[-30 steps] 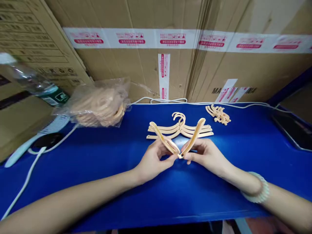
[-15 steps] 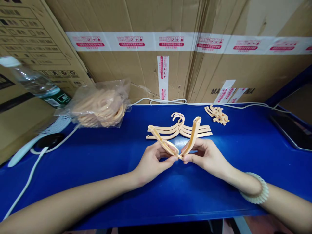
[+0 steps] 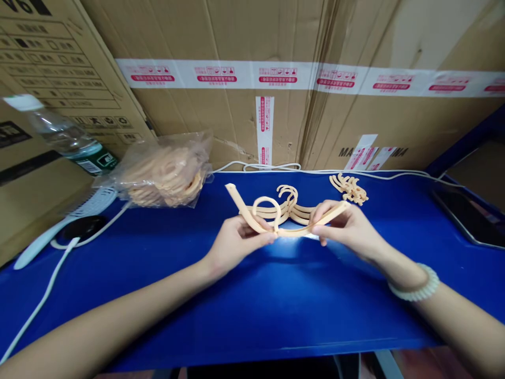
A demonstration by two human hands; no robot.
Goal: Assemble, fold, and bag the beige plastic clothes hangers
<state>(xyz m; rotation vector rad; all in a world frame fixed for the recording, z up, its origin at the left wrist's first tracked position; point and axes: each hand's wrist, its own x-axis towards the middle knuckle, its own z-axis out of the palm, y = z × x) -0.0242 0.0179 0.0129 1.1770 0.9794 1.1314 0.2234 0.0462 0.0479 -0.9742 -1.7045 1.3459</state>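
A beige folding clothes hanger [image 3: 294,231] is held between my two hands above the blue table. My left hand [image 3: 236,239] pinches it near the central joint, with the left arm slanting up and the curved hook rising beside the fingers. My right hand [image 3: 347,229] grips the other arm partway along, its tip pointing up to the right. Just behind lie several assembled beige hangers [image 3: 290,202], stacked with their hooks to the back and partly hidden by my hands. Farther right sits a small pile of loose beige hooks [image 3: 350,188].
A clear plastic bag [image 3: 165,168] of beige parts lies at the back left, beside a tilted water bottle [image 3: 67,134], a light-blue hairbrush [image 3: 51,231] and a black round object [image 3: 82,229] with white cable. Cardboard boxes [image 3: 221,118] line the back. A phone [image 3: 469,216] is at right.
The hanger's right arm has swung down and outward, so the arms spread wider. My right hand has slid out along that arm. The hook now shows upright by my left hand.
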